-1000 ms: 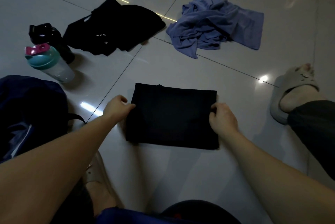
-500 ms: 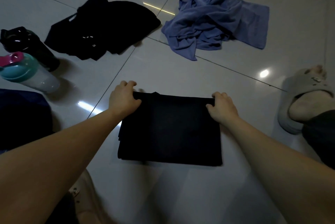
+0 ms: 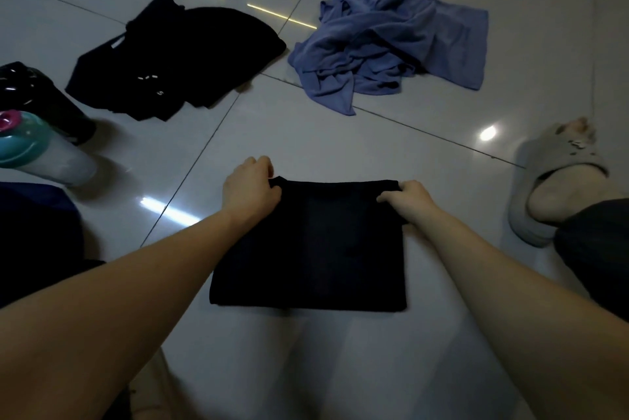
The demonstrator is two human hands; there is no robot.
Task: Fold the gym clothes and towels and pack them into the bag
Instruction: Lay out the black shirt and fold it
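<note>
A black garment (image 3: 316,242), folded into a flat rectangle, lies on the tiled floor in front of me. My left hand (image 3: 250,186) grips its far left corner. My right hand (image 3: 410,198) pinches its far right corner. Further back a second black garment (image 3: 177,59) lies loosely spread, and a crumpled blue towel or shirt (image 3: 391,42) lies to its right. The dark blue bag (image 3: 34,236) sits at the left edge, only partly in view.
A teal-lidded shaker bottle (image 3: 37,151) lies on its side at the left, with a black bottle (image 3: 37,96) behind it. A foot in a grey slipper (image 3: 558,181) rests at the right. Glossy white tiles surround the clothes.
Both hands slid from the sides of the folded garment up to its far corners and took hold there. The view tilted down and shifted right, so the bag shows less.
</note>
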